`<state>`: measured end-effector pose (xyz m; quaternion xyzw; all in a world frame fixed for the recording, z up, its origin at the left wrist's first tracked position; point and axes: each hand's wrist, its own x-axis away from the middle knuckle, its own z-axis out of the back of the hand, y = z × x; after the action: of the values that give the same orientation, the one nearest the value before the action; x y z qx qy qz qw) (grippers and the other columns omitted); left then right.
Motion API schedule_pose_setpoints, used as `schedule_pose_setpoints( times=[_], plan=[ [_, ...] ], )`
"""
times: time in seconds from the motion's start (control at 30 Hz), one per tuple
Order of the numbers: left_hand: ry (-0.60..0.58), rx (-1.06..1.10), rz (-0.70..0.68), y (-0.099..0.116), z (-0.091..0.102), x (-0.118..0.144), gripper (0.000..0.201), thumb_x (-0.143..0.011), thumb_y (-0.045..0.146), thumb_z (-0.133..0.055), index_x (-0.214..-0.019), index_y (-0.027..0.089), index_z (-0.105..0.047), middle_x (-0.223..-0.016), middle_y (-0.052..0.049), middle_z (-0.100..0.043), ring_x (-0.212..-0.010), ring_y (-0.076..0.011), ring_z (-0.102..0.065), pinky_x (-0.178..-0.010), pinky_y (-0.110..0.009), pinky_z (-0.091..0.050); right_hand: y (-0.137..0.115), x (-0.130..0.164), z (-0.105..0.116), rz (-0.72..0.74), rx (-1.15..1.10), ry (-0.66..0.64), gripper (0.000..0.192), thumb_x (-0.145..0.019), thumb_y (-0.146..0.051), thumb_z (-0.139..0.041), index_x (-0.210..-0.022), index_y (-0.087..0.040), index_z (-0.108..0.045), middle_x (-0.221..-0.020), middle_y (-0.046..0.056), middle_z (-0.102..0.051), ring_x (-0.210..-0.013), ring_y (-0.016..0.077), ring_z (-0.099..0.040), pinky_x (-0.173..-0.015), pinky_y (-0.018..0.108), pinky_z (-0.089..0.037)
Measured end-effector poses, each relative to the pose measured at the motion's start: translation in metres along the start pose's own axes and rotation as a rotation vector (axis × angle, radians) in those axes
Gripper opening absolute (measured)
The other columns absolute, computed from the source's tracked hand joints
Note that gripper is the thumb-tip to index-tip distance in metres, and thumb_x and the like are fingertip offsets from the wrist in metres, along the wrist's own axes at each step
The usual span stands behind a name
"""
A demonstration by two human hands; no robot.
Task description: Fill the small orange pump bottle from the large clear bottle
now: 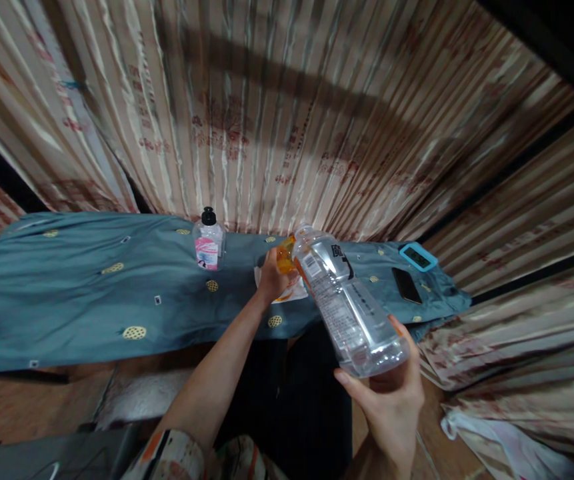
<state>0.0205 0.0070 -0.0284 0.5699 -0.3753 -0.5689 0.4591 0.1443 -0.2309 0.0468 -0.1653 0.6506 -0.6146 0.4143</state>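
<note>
My right hand (389, 393) grips the base of a clear plastic bottle (349, 303), tilted with its neck pointing away toward the table. At the bottle's mouth my left hand (273, 275) is closed around an orange cap (285, 257). Whether the cap is still on the neck I cannot tell. Both hands hover over the near edge of a table covered in a blue-grey cloth (81, 287). Under my left hand a white paper or packet (294, 293) lies on the cloth.
A small clear bottle with a black cap and pink label (208, 241) stands at the table's back. A dark phone (407, 285) and a blue-framed device (417, 256) lie at the right end. Striped curtains hang behind. A white bag (497, 440) lies on the floor.
</note>
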Motion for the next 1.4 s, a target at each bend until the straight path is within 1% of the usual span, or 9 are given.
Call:
schedule_pose_setpoints(
  times=[0.13,0.27,0.5,0.7,0.83,1.0,1.13,1.27,1.4],
  plan=[
    [0.001,0.026,0.002,-0.002,0.0,0.0,0.051,-0.06,0.007,-0.084,-0.102,0.021,-0.06,-0.107,-0.008,-0.067,-0.105,-0.0304,-0.067,-0.099,-0.048,-0.053,0.0,0.001,0.001,-0.016,-0.021,0.015,0.111,-0.047,-0.039,-0.104,-0.145,-0.022,-0.055,-0.141,0.015,-0.065,-0.122,0.0338,-0.067,-0.094,0.04,-0.057],
    [-0.008,0.061,-0.006,-0.007,0.0,-0.001,0.052,-0.059,0.01,-0.085,-0.102,0.022,-0.06,-0.105,-0.005,-0.067,-0.103,-0.0286,-0.067,-0.099,-0.048,-0.053,0.0,0.0,0.0,-0.019,-0.027,0.033,0.111,-0.044,-0.038,-0.105,-0.142,-0.02,-0.057,-0.14,0.016,-0.065,-0.122,0.0346,-0.066,-0.094,0.04,-0.056],
    [-0.001,0.047,-0.041,-0.014,-0.001,-0.002,0.051,-0.06,0.012,-0.084,-0.103,0.022,-0.06,-0.105,-0.005,-0.066,-0.099,-0.0271,-0.066,-0.096,-0.045,-0.053,0.0,-0.001,-0.002,-0.061,-0.048,0.035,0.115,-0.042,-0.037,-0.105,-0.143,-0.02,-0.055,-0.143,0.018,-0.063,-0.128,0.0405,-0.063,-0.103,0.05,-0.052],
    [0.0,0.064,-0.057,-0.018,-0.002,-0.002,0.051,-0.06,0.012,-0.085,-0.104,0.022,-0.061,-0.105,-0.005,-0.067,-0.1,-0.0273,-0.066,-0.096,-0.047,-0.054,0.0,0.001,-0.001,-0.035,-0.029,0.033,0.111,-0.046,-0.04,-0.104,-0.143,-0.02,-0.055,-0.144,0.018,-0.062,-0.129,0.0398,-0.063,-0.103,0.05,-0.052],
    [0.006,0.074,-0.047,-0.016,-0.002,-0.002,0.051,-0.059,0.011,-0.086,-0.101,0.023,-0.06,-0.104,-0.004,-0.066,-0.1,-0.0272,-0.066,-0.097,-0.047,-0.054,0.001,0.001,-0.001,-0.014,-0.013,0.024,0.11,-0.048,-0.042,-0.103,-0.145,-0.019,-0.054,-0.144,0.018,-0.063,-0.128,0.0401,-0.064,-0.102,0.05,-0.053],
    [0.005,0.044,-0.018,-0.009,-0.001,-0.001,0.049,-0.059,0.009,-0.085,-0.099,0.021,-0.06,-0.103,-0.005,-0.066,-0.1,-0.0279,-0.066,-0.097,-0.047,-0.053,0.002,0.001,-0.001,-0.033,-0.016,0.023,0.113,-0.047,-0.043,-0.103,-0.146,-0.019,-0.053,-0.145,0.019,-0.062,-0.128,0.0405,-0.064,-0.102,0.049,-0.053],
    [-0.006,0.023,-0.005,-0.005,0.0,-0.001,0.048,-0.059,0.009,-0.083,-0.1,0.02,-0.06,-0.103,-0.006,-0.065,-0.1,-0.028,-0.066,-0.097,-0.047,-0.053,0.0,0.001,-0.001,-0.047,-0.018,0.03,0.113,-0.045,-0.041,-0.104,-0.145,-0.018,-0.054,-0.141,0.018,-0.064,-0.123,0.0387,-0.066,-0.096,0.045,-0.055],
    [-0.002,0.056,-0.024,-0.007,0.0,-0.001,0.049,-0.059,0.009,-0.083,-0.101,0.022,-0.06,-0.102,-0.004,-0.066,-0.1,-0.0265,-0.065,-0.098,-0.046,-0.052,-0.001,0.001,-0.001,-0.033,-0.021,0.029,0.111,-0.046,-0.039,-0.104,-0.143,-0.019,-0.055,-0.144,0.017,-0.063,-0.127,0.0366,-0.064,-0.1,0.043,-0.054],
    [0.0,0.076,-0.024,-0.008,0.0,-0.001,0.048,-0.058,0.009,-0.083,-0.099,0.022,-0.06,-0.101,-0.003,-0.065,-0.099,-0.0266,-0.065,-0.096,-0.046,-0.053,-0.001,0.001,-0.001,-0.012,-0.019,0.018,0.109,-0.049,-0.039,-0.103,-0.144,-0.019,-0.054,-0.143,0.017,-0.063,-0.124,0.0346,-0.065,-0.095,0.042,-0.056]
  ],
)
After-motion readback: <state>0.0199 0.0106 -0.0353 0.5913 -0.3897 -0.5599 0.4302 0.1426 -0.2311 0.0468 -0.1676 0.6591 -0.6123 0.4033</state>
